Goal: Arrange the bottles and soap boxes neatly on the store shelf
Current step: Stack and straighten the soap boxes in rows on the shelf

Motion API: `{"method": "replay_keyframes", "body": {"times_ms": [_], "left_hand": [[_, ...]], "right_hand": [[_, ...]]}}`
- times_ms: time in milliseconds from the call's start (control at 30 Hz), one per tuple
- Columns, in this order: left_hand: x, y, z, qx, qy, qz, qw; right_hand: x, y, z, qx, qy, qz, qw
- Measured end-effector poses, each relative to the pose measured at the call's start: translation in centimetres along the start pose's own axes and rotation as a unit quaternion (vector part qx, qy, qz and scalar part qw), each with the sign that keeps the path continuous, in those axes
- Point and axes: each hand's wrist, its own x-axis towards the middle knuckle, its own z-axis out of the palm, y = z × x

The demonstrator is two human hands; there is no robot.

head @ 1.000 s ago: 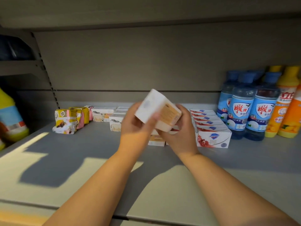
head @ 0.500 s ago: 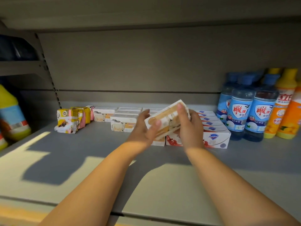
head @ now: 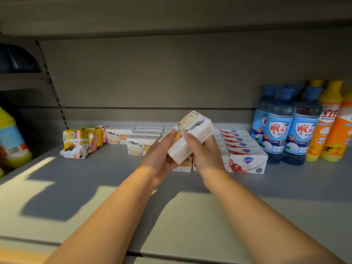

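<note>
Held up off the grey metal shelf (head: 95, 178): white cardboard soap boxes (head: 192, 138), two stacked by the look, tilted, gripped btwn left hand (head: 160, 159) & right hand (head: 205, 155). Behind, white cow-print boxes (head: 139, 147) lie flat in rows. Right of those, red-and-white pomegranate-print boxes (head: 245, 161) sit in a neat file. Far right, blue-capped clear bottles (head: 280, 130) stand upright, touching orange bottles w/ yellow caps (head: 329, 126).

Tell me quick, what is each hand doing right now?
Left hand: holding the soap box.
Right hand: holding the same soap box.
</note>
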Motion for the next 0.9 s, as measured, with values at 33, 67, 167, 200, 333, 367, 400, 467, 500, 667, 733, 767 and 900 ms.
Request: {"method": "replay_keyframes", "body": {"times_ms": [33,67,167,200,333,367,400,467,500,667,733,767,900], "left_hand": [[0.0,0.1,0.0,0.036,-0.001,0.018,0.999],[0.1,0.3,-0.2,0.057,-0.004,0.038,0.998],[0.0,0.9,-0.9,0.111,-0.034,0.052,0.992],[0.0,0.9,-1.0,0.133,-0.043,0.04,0.989],[-0.1,1.2,-1.5,0.184,-0.038,0.031,0.982],[-0.3,1.3,-1.6,0.195,-0.037,0.035,0.979],[-0.4,1.5,-1.8,0.205,-0.031,0.04,0.977],[-0.3,1.8,-2.1,0.211,0.019,0.053,0.976],[-0.1,1.8,-2.3,0.207,0.056,0.055,0.975],[0.4,2.3,-3.1,0.148,0.137,0.028,0.979],[0.3,3.0,-3.6,0.147,0.1,0.017,0.984],[0.3,3.4,-3.9,0.15,0.083,0.019,0.985],[-0.3,4.7,-5.6,0.259,0.045,0.039,0.964]], "right_hand": [[0.1,-0.4,-0.2,0.013,0.016,0.004,1.0],[0.3,-0.7,-0.6,0.02,0.028,-0.004,0.999],[0.5,-1.5,-1.1,0.029,0.031,-0.038,0.998],[0.4,-1.5,-1.2,0.032,0.024,-0.041,0.998],[0.2,-1.4,-1.6,-0.054,-0.079,-0.022,0.995],[0.1,-1.2,-1.6,-0.074,-0.104,-0.003,0.992],[0.1,-1.0,-1.4,-0.084,-0.115,0.015,0.99],[0.0,-0.1,-0.9,-0.082,-0.105,0.053,0.99],[-0.1,0.6,-0.5,-0.074,-0.099,0.082,0.989],[-0.6,2.0,1.3,0.038,-0.094,0.196,0.975],[-0.3,1.8,1.1,0.048,-0.034,0.149,0.987],[-0.1,1.7,0.9,0.049,-0.006,0.124,0.991],[0.3,1.8,0.1,0.056,0.004,0.079,0.995]]}}
